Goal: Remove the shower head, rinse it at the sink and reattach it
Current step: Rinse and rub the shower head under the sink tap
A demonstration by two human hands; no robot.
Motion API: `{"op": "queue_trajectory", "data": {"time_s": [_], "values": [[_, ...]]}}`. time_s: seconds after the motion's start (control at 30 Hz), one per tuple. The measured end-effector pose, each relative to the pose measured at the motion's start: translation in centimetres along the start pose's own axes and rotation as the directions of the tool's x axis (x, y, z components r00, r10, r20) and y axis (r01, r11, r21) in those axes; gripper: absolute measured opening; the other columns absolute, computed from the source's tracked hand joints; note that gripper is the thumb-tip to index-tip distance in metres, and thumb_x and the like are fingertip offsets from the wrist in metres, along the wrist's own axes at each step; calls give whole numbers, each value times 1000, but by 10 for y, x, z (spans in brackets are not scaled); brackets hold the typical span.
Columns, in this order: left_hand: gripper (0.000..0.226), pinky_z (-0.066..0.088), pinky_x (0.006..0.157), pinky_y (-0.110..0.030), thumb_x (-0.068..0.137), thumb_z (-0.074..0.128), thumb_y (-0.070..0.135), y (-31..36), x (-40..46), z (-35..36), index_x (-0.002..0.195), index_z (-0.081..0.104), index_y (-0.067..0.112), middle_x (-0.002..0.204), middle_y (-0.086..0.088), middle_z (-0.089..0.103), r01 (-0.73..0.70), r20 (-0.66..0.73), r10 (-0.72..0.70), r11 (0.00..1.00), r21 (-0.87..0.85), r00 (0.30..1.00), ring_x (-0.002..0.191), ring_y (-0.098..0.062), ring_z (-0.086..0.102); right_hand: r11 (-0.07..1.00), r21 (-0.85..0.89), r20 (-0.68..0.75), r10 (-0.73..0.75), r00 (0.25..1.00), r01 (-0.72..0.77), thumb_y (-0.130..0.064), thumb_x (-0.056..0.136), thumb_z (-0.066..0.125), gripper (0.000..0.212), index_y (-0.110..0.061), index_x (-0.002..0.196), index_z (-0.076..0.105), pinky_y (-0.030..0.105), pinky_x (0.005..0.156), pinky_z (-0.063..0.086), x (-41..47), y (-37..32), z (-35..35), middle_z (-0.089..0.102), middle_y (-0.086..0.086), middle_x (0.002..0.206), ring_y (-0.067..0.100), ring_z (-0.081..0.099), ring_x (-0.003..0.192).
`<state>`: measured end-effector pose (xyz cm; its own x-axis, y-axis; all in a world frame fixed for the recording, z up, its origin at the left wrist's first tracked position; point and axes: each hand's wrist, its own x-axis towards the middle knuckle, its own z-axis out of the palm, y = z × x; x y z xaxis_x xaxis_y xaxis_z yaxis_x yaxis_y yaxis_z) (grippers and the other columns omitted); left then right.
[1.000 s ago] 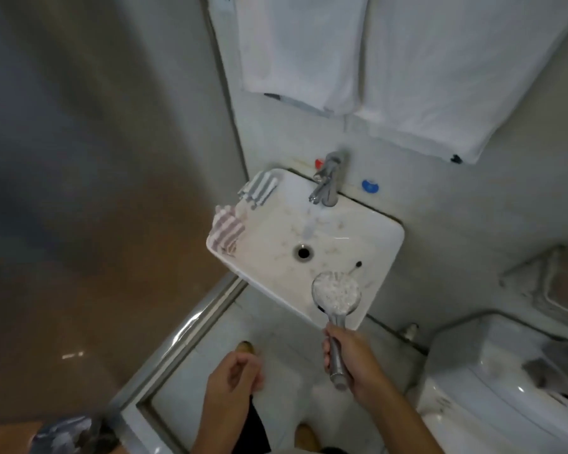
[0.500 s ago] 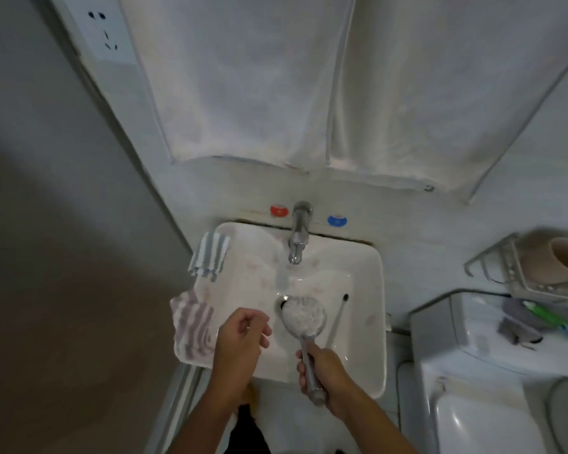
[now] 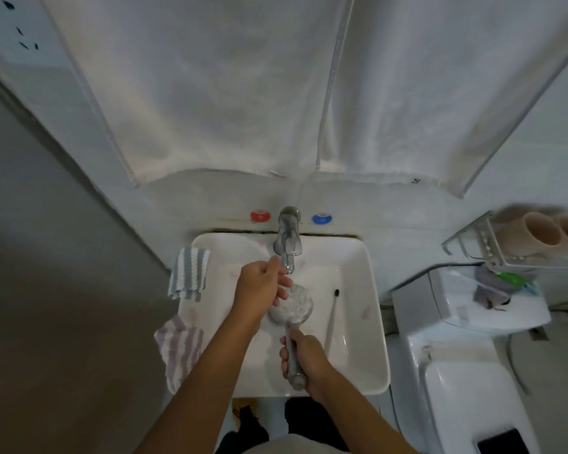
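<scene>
Over the sink [image 3: 371, 322], shower head [image 3: 292, 306] in right hand [image 3: 304, 357]

The left hand [image 3: 263, 283] is now up at the tap [image 3: 288, 247], at 12 o'clock from the shower head [image 3: 292, 306], fingers over its face.

sink [image 3: 371, 326]: glossy white ceramic | faucet [image 3: 288, 239]: shiny metal | striped cloth [image 3: 189, 271]: soft fabric
</scene>
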<state>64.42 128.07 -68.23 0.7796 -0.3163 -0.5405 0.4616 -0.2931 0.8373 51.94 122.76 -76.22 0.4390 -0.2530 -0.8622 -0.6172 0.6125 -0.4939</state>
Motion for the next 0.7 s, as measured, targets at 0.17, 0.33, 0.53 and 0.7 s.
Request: {"op": "queue_trajectory", "data": {"time_s": [0.17, 0.33, 0.53, 0.7], "values": [[45, 45, 47, -22, 102, 43, 36, 18, 18, 16, 96, 70, 0, 85, -17, 75, 56, 18, -57, 996, 66, 998, 53, -17, 59, 1000, -25, 41, 12, 999, -11, -26, 106, 42, 30, -3, 91, 54, 22, 41, 44, 14, -12, -6, 52, 9, 64, 16, 49, 44], [43, 45, 47, -24, 101, 45, 35, 25, 30, 23, 91, 70, 1, 80, -16, 74, 138, 29, -140, 989, 55, 990, 49, -16, 57, 997, -68, 47, 43, 998, -40, -26, 106, 40, 29, -3, 94, 53, 22, 41, 44, 29, -20, -11, 53, 10, 66, 16, 50, 45], [51, 42, 46, -22, 102, 39, 39, 24, 36, 31, 89, 72, 1, 65, -6, 68, 108, 77, -119, 985, 132, 990, 43, -10, 52, 995, -87, 77, 57, 995, -50, -27, 107, 39, 30, -1, 98, 51, 23, 42, 45, 39, -19, -12, 53, 10, 68, 15, 51, 43], [53, 30, 44, -22, 105, 31, 41, 24, 44, 29, 91, 65, 4, 54, 1, 44, 140, 219, -131, 990, -27, 967, 45, -10, 35, 995, -72, 96, 79, 992, -72, -26, 107, 38, 28, -3, 97, 50, 23, 40, 45, 44, -22, -12, 52, 9, 68, 15, 50, 44]]}}
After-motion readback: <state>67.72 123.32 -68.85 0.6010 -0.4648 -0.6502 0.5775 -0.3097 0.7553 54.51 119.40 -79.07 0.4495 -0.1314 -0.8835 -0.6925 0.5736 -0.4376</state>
